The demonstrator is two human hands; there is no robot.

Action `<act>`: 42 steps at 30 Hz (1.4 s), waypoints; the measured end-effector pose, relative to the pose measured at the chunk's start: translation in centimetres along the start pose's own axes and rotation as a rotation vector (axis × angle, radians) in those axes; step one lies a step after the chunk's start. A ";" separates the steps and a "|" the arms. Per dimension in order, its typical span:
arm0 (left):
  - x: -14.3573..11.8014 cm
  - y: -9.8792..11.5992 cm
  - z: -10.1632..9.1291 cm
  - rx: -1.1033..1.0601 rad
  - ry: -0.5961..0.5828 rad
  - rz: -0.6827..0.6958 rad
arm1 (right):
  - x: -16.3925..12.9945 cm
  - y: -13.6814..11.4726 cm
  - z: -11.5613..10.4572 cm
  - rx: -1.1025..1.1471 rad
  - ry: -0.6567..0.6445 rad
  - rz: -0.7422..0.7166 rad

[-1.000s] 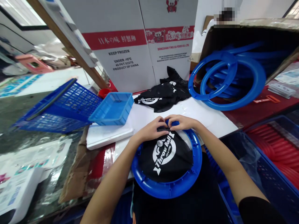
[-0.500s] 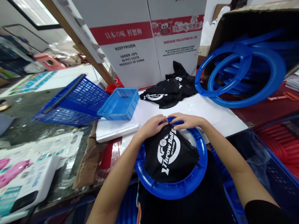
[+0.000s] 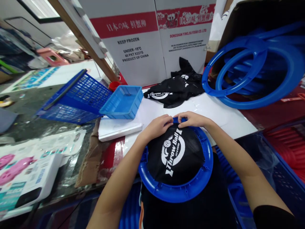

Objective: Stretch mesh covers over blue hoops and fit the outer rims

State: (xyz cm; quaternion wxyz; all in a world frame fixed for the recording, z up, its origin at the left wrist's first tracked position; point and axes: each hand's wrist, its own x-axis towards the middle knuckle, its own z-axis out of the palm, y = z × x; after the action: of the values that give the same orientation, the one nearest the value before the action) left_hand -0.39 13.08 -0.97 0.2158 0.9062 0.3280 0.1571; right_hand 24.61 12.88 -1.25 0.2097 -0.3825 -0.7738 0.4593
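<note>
Judged best: hold blue ring (image 3: 175, 192) steady at near edge of counter (image 3: 230, 122), draw black mesh (image 3: 175, 154) taut across it, seat edge evenly at far rim, left to right. Gripping rim and mesh edge with left hand (image 3: 159, 126), fingers curled closed; pinching rim just beside with right hand (image 3: 193, 120), fingers bent, loosely closed.

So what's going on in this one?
Someone's left hand and right hand pinch the far edge of a blue ring. A black cloth printed "Throw Ball" covers most of its opening. Beyond lies more black cloth; to the right, more blue rings jut from an open box.
</note>
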 end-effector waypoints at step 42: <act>1.8 -0.2 0.6 -0.169 -0.012 -0.221 | 0.9 0.9 1.1 -0.010 0.136 -0.069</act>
State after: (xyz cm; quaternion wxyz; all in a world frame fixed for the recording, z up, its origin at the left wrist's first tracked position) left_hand 1.14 14.25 -1.35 0.3092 0.8441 0.4102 0.1538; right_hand 23.68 13.24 -2.60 0.2757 -0.3869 -0.7729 0.4206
